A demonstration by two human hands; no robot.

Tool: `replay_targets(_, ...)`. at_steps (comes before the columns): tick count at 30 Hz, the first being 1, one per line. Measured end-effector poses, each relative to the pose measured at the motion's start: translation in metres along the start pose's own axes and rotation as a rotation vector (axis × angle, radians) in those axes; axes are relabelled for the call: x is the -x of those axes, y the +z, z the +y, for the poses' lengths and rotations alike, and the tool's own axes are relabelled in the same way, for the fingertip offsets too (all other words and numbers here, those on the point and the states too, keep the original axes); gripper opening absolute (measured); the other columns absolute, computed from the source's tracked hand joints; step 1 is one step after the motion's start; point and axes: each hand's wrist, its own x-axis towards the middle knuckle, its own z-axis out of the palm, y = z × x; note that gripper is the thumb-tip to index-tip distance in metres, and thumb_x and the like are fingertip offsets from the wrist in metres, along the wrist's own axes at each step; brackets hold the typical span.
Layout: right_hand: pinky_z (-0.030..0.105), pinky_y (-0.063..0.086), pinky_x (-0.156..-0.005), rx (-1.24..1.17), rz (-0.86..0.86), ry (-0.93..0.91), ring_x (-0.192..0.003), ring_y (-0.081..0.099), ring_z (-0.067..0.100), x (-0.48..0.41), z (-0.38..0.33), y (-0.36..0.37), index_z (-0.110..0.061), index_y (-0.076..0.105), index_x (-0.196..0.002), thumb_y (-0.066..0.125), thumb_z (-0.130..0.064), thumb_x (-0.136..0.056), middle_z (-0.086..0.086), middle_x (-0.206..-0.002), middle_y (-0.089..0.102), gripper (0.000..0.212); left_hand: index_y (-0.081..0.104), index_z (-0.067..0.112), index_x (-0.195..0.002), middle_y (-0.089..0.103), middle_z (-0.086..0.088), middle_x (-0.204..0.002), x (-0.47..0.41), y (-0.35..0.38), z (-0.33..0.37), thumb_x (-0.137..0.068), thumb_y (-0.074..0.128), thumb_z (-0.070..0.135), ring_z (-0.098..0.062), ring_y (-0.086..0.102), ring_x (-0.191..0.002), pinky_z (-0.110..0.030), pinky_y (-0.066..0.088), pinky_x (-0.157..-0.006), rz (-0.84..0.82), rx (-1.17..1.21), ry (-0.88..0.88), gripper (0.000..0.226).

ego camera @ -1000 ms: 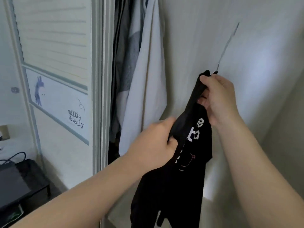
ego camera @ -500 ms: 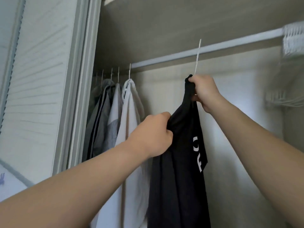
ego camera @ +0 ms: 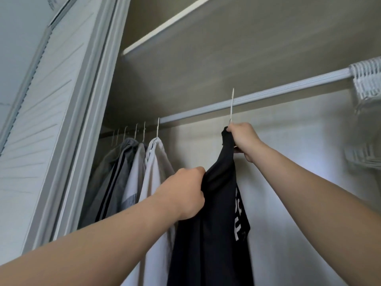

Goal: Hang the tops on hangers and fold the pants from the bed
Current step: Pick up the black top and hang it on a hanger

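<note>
Head view, near to far. Two bare forearms reach up into the closet.

- 1 left hand (ego camera: 183, 195): grip closed, fistful of the black top's (ego camera: 214, 240) left edge, below the shoulder.
- 1 black top, white lettering on its right side, hanging between the hands.
- 1 right hand (ego camera: 243, 139), higher: grip closed on the top's collar at the base of the hook.
- 1 hanger (ego camera: 232, 106), only its white hook shows. It crosses the rod (ego camera: 288, 91). Can't tell if it's seated.
- Left on the rod: hung garments (ego camera: 123, 172), at least 4, with a white shirt (ego camera: 156, 174) nearest the top. About 6 hooks (ego camera: 158, 129).
- Far right: a bunch of empty white hangers (ego camera: 367, 79), too blurred to count.
- 1 shelf (ego camera: 165, 27) above, 1 sliding door (ego camera: 51, 120) at left.
</note>
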Motion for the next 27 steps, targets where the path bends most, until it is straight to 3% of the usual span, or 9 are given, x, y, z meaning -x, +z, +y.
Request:
replay_targets(4,0.022,0.045,-0.046,0.075,-0.097,0.04,-0.058,0.053,0.026,0.012,0.016,0.016,-0.008,0.054,-0.081,0.048,-0.012,-0.093,0.014,-0.075,0.052,0.013,0.048,0.018,-0.089,0.059,-0.004,-0.094,0.006,0.009,-0.019,-0.085,0.041,0.005,-0.028,0.061,-0.086,-0.042,0.056,-0.079,-0.052,-0.016,-0.039,0.016)
replay_targets(7,0.022,0.046,-0.041,0.171,-0.109,0.002,-0.047,0.056,0.018,0.021,0.015,0.028,-0.012,0.053,-0.087,0.055,-0.03,-0.093,0.008,-0.075,0.056,0.019,0.05,0.017,-0.095,0.06,-0.003,-0.094,0.011,0.012,-0.035,-0.084,0.039,0.003,-0.026,0.061,-0.084,-0.036,0.053,-0.072,-0.051,-0.013,-0.068,0.021)
replay_targets(9,0.024,0.049,-0.043,0.253,-0.178,0.002,-0.042,0.059,0.015,0.028,0.011,0.034,-0.013,0.05,-0.101,0.062,-0.045,-0.085,0.008,-0.083,0.061,0.038,0.048,0.019,-0.092,0.059,-0.001,-0.092,0.014,0.011,-0.046,-0.084,0.039,0.003,-0.025,0.06,-0.083,-0.032,0.048,-0.067,-0.057,-0.026,-0.085,0.02)
replay_targets(12,0.031,0.054,-0.044,0.413,-0.206,-0.038,-0.044,0.067,0.016,0.038,0.008,0.043,-0.012,0.041,-0.113,0.065,-0.049,-0.072,0.01,-0.09,0.064,0.061,0.047,0.022,-0.089,0.06,-0.001,-0.09,0.021,0.009,-0.061,-0.084,0.04,0.004,-0.027,0.062,-0.085,-0.039,0.054,-0.074,-0.071,-0.034,-0.107,0.021)
replay_targets(15,0.044,0.059,-0.047,0.453,-0.235,-0.068,-0.053,0.072,0.027,0.044,0.008,0.055,-0.011,0.044,-0.103,0.062,-0.042,-0.069,0.015,-0.085,0.067,0.049,0.052,0.019,-0.099,0.062,-0.002,-0.095,0.025,0.004,-0.07,-0.084,0.04,0.004,-0.027,0.063,-0.086,-0.045,0.056,-0.079,-0.085,-0.04,-0.115,0.025)
replay_targets(17,0.048,0.062,-0.055,0.475,-0.261,-0.076,-0.054,0.072,0.032,0.043,0.01,0.065,-0.013,0.04,-0.101,0.057,-0.04,-0.07,0.016,-0.076,0.07,0.045,0.049,0.023,-0.092,0.061,-0.002,-0.093,0.026,0.002,-0.074,-0.084,0.04,0.004,-0.026,0.063,-0.084,-0.042,0.056,-0.076,-0.086,-0.062,-0.114,0.022)
replay_targets(20,0.044,0.063,-0.065,0.523,-0.297,-0.119,-0.05,0.07,0.032,0.036,0.017,0.082,-0.01,0.039,-0.099,0.051,-0.034,-0.074,0.015,-0.058,0.07,0.037,0.037,0.028,-0.077,0.055,0.0,-0.087,0.027,0.0,-0.079,-0.085,0.041,0.005,-0.025,0.059,-0.079,-0.035,0.05,-0.067,-0.096,-0.108,-0.124,0.025)
replay_targets(24,0.034,0.058,-0.057,0.445,-0.297,-0.191,-0.046,0.068,0.031,0.02,0.028,0.108,-0.009,0.048,-0.097,0.048,-0.019,-0.088,0.019,-0.087,0.068,0.014,0.033,0.028,-0.076,0.053,0.001,-0.081,0.028,-0.003,-0.086,-0.089,0.042,0.006,-0.018,0.052,-0.067,-0.027,0.039,-0.054,-0.098,-0.144,-0.128,0.027)
replay_targets(27,0.039,0.059,-0.057,0.402,-0.312,-0.194,-0.049,0.069,0.036,0.005,0.036,0.126,0.001,0.056,-0.102,0.043,-0.011,-0.091,0.023,-0.093,0.07,0.021,0.042,0.024,-0.09,0.056,-0.002,-0.084,0.028,-0.008,-0.09,-0.091,0.043,0.006,-0.019,0.055,-0.067,-0.027,0.041,-0.053,-0.089,-0.148,-0.141,0.017)
